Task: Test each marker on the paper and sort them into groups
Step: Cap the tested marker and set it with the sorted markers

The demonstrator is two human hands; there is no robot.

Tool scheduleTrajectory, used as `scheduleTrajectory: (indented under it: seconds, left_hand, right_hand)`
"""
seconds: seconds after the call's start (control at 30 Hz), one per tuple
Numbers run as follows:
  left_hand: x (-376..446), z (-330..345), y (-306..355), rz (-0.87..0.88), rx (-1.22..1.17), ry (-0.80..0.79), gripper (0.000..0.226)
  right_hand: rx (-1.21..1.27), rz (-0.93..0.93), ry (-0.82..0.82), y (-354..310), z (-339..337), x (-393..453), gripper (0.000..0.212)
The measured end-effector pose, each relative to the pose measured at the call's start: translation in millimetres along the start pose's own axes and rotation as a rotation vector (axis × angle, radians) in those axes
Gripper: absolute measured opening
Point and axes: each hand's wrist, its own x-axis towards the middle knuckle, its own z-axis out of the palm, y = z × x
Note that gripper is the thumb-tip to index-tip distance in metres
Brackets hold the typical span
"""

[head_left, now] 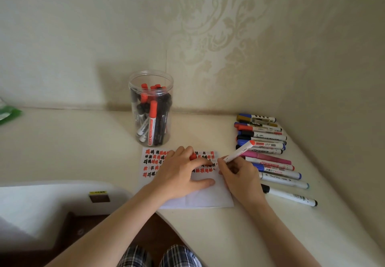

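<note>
A white paper [208, 198] lies on the desk, its upper part covered with rows of red and black scribbles. My right hand [241, 179] grips a white marker with a red end [239, 151], its tip down on the paper near the marks at the right. My left hand [183, 173] lies on the paper and pinches a red cap [193, 156] between its fingers. A clear plastic jar [151, 108] behind the paper holds several red and black markers. A row of several markers [268, 156] lies at the right of the paper.
The desk [83, 146] meets the patterned wall at the back and right. A green packet [9, 113] sits at the far left edge. A white piece of furniture [52, 204] with a small yellow-and-brown tag stands at the lower left, below the desk's curved front edge.
</note>
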Motion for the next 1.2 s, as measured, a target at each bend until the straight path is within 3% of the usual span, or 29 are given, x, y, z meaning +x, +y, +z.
scheduleTrajectory:
  seconds: [1.2]
  left_hand:
    - [-0.5, 1.6, -2.8, 0.02, 0.013, 0.01, 0.067]
  right_hand:
    - [-0.03, -0.008, 0.053, 0.2, 3.0, -1.3, 0.014]
